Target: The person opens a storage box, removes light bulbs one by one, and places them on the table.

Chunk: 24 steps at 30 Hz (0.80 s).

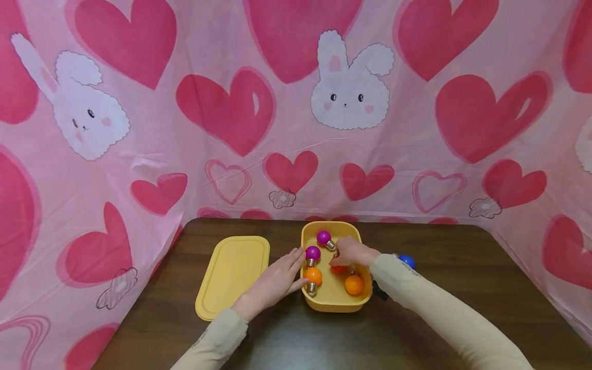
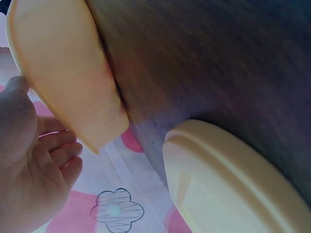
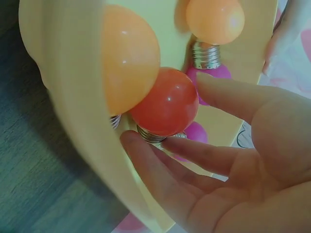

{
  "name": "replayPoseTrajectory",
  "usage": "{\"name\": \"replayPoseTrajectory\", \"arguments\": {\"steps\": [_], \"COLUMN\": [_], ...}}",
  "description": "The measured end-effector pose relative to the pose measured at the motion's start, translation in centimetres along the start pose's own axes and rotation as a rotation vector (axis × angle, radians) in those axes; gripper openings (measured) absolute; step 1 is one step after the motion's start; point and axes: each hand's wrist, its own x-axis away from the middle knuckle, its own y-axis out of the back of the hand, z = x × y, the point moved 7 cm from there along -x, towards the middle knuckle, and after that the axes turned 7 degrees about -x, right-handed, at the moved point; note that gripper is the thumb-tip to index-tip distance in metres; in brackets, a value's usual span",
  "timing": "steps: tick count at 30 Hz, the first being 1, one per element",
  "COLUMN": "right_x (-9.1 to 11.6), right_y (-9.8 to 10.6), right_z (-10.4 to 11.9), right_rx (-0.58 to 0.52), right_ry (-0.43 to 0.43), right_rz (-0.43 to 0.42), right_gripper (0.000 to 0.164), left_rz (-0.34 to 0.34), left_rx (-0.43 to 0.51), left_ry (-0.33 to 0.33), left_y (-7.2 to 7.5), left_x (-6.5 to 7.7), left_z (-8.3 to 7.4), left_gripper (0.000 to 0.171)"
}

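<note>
A yellow box (image 1: 332,307) stands on the table with several light bulbs inside. My left hand (image 1: 277,277) lies along the box's left side, fingers fairly straight and thumb at the rim. Reaching into the box, my right hand (image 1: 353,252) has its fingertips at the metal base of a red light bulb (image 3: 167,104) and its thumb at the globe's side. An orange bulb (image 1: 354,284) touches the red one in the right wrist view. Another orange bulb (image 1: 313,276) and two purple bulbs, one at the back (image 1: 324,238), lie in the box.
A yellow lid (image 1: 233,277) lies flat on the brown table (image 1: 287,341), left of the box. To the right of the box is a blue bulb (image 1: 407,261), partly behind my right sleeve. A pink heart-patterned cloth (image 1: 291,133) hangs behind the table.
</note>
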Motion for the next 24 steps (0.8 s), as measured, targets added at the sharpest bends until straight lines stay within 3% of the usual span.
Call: {"name": "replayPoseTrajectory", "arguments": {"steps": [5,11,14,24], "right_x": [0.18,0.02,-0.07,-0.1], "right_y": [-0.28,-0.59,-0.7,-0.74], "right_z": [0.28,0.67,0.79,0.61], "right_rx": [0.022,0.054,0.065,0.063], "right_ry": [0.039,0.057,0.057,0.067], "right_rz": [0.031,0.064,0.069,0.047], "right_gripper": [0.031,0.053,0.056,0.036], "left_rz": [-0.004,0.006,-0.002,-0.002], "left_rx": [-0.006,-0.002,-0.004,-0.019], "left_ry": [-0.003,-0.001,-0.007,-0.014], "left_y": [0.07,0.07,0.1,0.07], "left_x": [0.02,0.01,-0.05,-0.09], "left_z": [-0.01,0.01,0.0,-0.08], "left_gripper": [0.072,0.072,0.071,0.072]}}
